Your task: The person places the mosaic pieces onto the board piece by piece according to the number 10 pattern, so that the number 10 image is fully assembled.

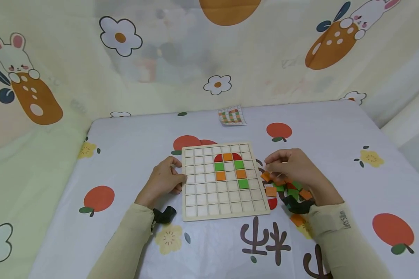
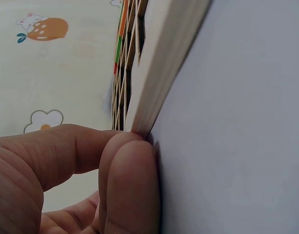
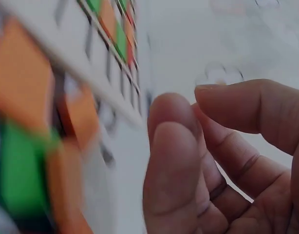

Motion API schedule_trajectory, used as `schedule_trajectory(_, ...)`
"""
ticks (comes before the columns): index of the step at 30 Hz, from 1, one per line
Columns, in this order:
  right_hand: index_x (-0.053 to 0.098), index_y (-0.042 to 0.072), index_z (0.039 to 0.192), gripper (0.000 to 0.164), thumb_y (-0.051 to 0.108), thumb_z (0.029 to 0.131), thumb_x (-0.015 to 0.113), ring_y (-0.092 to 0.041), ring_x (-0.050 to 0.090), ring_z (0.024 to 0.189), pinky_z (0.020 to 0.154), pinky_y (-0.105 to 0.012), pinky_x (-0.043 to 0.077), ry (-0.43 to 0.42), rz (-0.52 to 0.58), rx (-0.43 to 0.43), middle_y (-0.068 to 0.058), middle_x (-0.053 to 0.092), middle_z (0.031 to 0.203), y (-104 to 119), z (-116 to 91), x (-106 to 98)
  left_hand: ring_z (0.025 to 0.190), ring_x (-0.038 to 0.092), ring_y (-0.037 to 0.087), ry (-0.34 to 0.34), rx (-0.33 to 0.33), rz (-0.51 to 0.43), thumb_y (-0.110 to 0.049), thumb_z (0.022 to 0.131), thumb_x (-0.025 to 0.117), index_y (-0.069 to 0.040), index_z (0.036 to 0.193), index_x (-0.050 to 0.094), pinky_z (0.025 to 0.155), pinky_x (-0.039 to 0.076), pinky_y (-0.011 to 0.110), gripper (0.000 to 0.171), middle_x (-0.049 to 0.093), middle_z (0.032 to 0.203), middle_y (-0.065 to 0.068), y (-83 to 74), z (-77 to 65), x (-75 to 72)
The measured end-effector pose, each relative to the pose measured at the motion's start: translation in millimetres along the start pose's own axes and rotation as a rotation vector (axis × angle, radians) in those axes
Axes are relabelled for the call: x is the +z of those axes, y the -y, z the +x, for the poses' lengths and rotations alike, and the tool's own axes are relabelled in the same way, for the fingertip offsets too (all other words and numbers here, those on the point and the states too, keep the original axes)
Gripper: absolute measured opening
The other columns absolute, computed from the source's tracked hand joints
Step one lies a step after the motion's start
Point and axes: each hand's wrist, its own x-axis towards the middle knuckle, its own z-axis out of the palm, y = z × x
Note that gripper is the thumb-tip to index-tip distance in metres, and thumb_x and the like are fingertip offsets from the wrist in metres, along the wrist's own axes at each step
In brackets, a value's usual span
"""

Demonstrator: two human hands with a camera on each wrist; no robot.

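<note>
A pale wooden grid board [image 1: 213, 198] lies on the table, its cells holding red rounded pieces [image 1: 218, 158], orange squares [image 1: 220, 176] and green squares [image 1: 243, 184]. At its left edge, my left hand [image 1: 164, 178] grips the rim between thumb and fingertips; the left wrist view shows these fingertips [image 2: 132, 180] against the board's side. My right hand [image 1: 290, 166] hovers right of the board, above a heap of loose tiles. Its fingers are loosely bent, and nothing shows between thumb and fingertips [image 3: 171, 161]. Blurred orange tiles [image 3: 23, 73] and green tiles [image 3: 23, 170] lie beside it.
Behind the board lies a small card [image 1: 232, 116] printed with a coloured grid pattern. Loose tiles, among them an orange square [image 1: 270, 191] and a red piece [image 1: 272, 204], lie close to the board's right edge. A printed curtain [image 1: 174, 89] stands behind the table.
</note>
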Motion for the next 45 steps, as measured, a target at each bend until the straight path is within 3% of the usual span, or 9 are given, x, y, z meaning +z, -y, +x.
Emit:
schedule_trajectory(5, 0.067, -0.004, 0.123, 0.033, 0.020, 0.100, 0.070, -0.024, 0.066, 0.081, 0.069, -0.030, 0.062, -0.079, -0.123, 0.024, -0.015, 0.070, 0.100, -13, -7, -27, 0.061, 0.068, 0.020, 0.000, -0.007, -0.008, -0.009, 0.091, 0.073, -0.008, 0.123, 0.054, 0.057, 0.061, 0.029, 0.037, 0.061, 0.090, 0.013, -0.3, -0.6, 1.1)
schedule_trajectory(10, 0.067, -0.004, 0.124, 0.036, 0.024, 0.100, 0.070, -0.024, 0.063, 0.081, 0.068, -0.030, 0.060, -0.097, -0.214, 0.100, -0.009, 0.069, 0.092, -34, -15, -47, 0.062, 0.069, 0.020, 0.001, -0.007, -0.005, -0.009, 0.092, 0.073, -0.007, 0.123, 0.053, 0.057, 0.061, 0.029, 0.037, 0.061, 0.091, 0.013, 0.9, 0.3, 1.5)
schedule_trajectory(15, 0.063, -0.006, 0.127, 0.043, 0.023, 0.097, 0.072, -0.023, 0.065, 0.080, 0.067, -0.031, 0.059, -0.097, -0.236, 0.151, -0.006, 0.070, 0.090, -49, -20, -60, 0.062, 0.069, 0.019, 0.003, 0.012, -0.019, -0.008, 0.091, 0.074, -0.005, 0.124, 0.054, 0.057, 0.062, 0.030, 0.038, 0.060, 0.091, 0.013, 1.6, 1.1, 2.2)
schedule_trajectory(23, 0.066, -0.004, 0.119, 0.037, 0.022, 0.094, 0.076, -0.024, 0.063, 0.080, 0.068, -0.032, 0.058, -0.066, -0.273, 0.208, -0.008, 0.068, 0.091, -49, -15, -58, 0.061, 0.069, 0.019, -0.002, 0.015, -0.013, -0.007, 0.091, 0.074, -0.006, 0.123, 0.055, 0.057, 0.062, 0.030, 0.037, 0.061, 0.089, 0.013, 1.8, 1.3, 2.2)
schedule_trajectory(33, 0.065, -0.002, 0.108, 0.029, 0.020, 0.093, 0.078, -0.023, 0.063, 0.077, 0.067, -0.032, 0.058, -0.069, -0.301, 0.205, -0.009, 0.068, 0.090, -47, -16, -55, 0.060, 0.068, 0.019, -0.003, 0.022, -0.016, -0.006, 0.091, 0.073, -0.005, 0.123, 0.055, 0.057, 0.062, 0.031, 0.037, 0.062, 0.087, 0.012, 1.8, 0.5, 1.1)
schedule_trajectory(45, 0.068, -0.003, 0.120, 0.032, 0.018, 0.097, 0.072, -0.022, 0.066, 0.075, 0.068, -0.030, 0.061, -0.056, -0.236, 0.145, -0.006, 0.067, 0.084, -55, -15, -56, 0.060, 0.068, 0.019, 0.000, 0.007, -0.018, -0.007, 0.091, 0.073, -0.006, 0.123, 0.054, 0.056, 0.061, 0.029, 0.037, 0.061, 0.088, 0.013, 0.1, 0.4, 1.2)
